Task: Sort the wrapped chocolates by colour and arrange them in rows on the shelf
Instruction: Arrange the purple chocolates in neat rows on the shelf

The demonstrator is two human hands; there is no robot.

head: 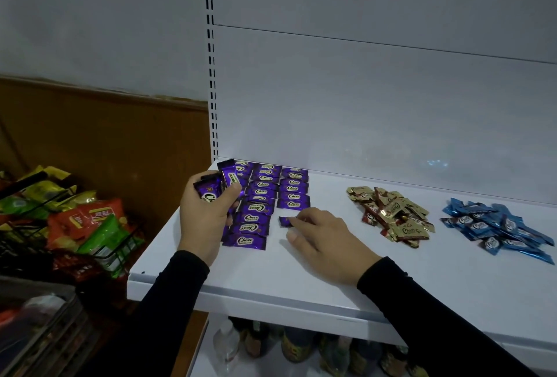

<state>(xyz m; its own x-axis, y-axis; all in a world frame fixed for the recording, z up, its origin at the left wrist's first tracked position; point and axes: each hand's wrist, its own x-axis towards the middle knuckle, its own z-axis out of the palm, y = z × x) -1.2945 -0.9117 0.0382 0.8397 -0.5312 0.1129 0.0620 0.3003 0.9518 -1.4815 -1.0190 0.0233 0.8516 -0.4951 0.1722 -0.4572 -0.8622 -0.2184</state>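
Fingertips of right hand (319, 235) hide most of a purple chocolate (284, 221), apparently pinching it; left hand (205, 211) grips a purple bunch (218, 185).

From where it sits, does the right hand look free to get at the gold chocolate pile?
Probably yes. The right hand pinches one purple chocolate, but only bare shelf lies between it and the gold pile; it would likely set that piece down first.
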